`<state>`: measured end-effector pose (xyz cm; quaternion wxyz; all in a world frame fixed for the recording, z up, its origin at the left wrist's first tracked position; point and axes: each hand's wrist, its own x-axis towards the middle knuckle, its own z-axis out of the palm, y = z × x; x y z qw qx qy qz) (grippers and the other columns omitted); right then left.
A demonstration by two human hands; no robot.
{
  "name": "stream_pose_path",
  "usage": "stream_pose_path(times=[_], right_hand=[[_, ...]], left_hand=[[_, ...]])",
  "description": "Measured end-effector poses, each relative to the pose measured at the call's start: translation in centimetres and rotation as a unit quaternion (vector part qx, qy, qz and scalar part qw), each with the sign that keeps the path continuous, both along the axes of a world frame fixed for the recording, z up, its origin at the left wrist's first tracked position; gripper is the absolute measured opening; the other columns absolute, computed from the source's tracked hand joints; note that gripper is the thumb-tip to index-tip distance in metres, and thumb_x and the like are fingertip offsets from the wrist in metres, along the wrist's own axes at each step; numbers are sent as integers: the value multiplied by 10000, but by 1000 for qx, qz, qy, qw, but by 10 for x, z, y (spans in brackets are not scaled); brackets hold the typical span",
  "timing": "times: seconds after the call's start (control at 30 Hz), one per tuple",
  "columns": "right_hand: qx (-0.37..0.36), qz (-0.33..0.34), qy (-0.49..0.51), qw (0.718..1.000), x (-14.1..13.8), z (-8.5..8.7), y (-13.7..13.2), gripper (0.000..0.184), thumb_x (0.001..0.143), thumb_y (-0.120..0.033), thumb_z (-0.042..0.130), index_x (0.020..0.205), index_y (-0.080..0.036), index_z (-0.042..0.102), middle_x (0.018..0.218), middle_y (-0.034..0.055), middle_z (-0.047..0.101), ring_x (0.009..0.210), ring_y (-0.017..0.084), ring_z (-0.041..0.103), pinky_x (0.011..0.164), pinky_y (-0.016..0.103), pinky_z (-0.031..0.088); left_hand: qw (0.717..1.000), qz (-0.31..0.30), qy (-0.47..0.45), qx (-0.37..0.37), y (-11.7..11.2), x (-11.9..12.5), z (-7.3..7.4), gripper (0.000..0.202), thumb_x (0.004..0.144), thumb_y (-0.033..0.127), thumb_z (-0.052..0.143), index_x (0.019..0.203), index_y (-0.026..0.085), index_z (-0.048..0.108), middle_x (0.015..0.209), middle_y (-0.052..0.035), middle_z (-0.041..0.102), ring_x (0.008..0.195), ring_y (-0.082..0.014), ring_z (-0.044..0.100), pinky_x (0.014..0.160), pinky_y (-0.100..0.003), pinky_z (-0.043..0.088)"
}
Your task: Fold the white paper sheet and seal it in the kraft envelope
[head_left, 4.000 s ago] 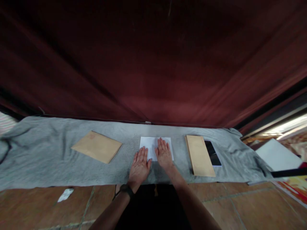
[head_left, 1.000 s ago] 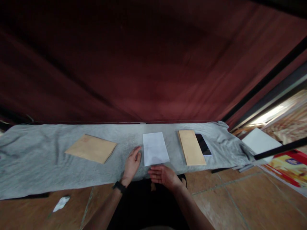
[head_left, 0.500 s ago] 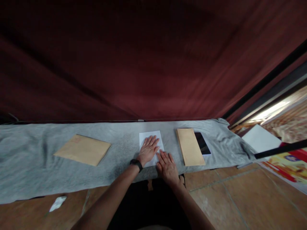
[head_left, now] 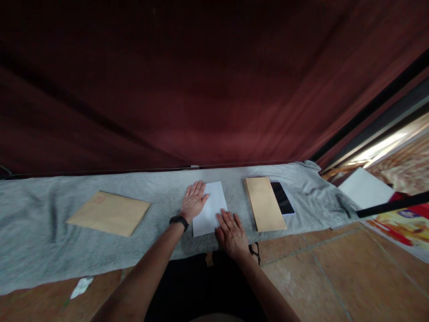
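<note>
Our left hand (head_left: 193, 201) lies flat along the left edge of the white paper (head_left: 214, 205), its grip wide, with the thumb apart from the fingers. Our right hand (head_left: 232, 235) is flat too, its grip loose and spread, with its fingertips at the paper's lower right edge. We wear a black band (head_left: 179, 222) on the left wrist, just left of the paper. Under the paper we see a soft grey cloth (head_left: 167, 190). Right of the paper sits a brown stack (head_left: 266, 205), with a dark-screened device (head_left: 282, 199) poking out beside it. Left of the paper, well apart, lies a brown envelope (head_left: 109, 213). Behind the paper hangs a big red sheet (head_left: 214, 112).
</note>
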<state>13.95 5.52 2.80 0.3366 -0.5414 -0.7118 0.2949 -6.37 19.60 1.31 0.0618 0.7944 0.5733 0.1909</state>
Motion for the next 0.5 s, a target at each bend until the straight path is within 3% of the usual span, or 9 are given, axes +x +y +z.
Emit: stream_pose_path(times=[0.1,0.3,0.5], right_hand=[[12,0,-12,1000,0,-1,0,493,955,-305,574,1446,-308,520,1568,12,399,1466,278,361,1257,527,131],[37,13,-67,997,0,-3,0,521,971,-275,540,1487,-285,466,1575,40,389,1466,294,359,1245,561,156],[35,3,-57,998,-1,-2,1,492,970,-287,552,1459,-308,500,1557,27,421,1452,288,386,1243,555,172]], left_hand=[[1000,3,9,3,-3,6,2,594,1018,434,301,1525,140,394,1584,-137,389,1505,-277,279,1248,-506,149],[989,-143,33,-15,-16,41,1,520,1029,396,316,1499,213,442,1597,-49,387,1503,-226,288,1251,-461,180],[993,-114,26,1,-1,41,1,518,1027,385,326,1514,235,418,1586,-51,404,1503,-222,289,1249,-466,182]])
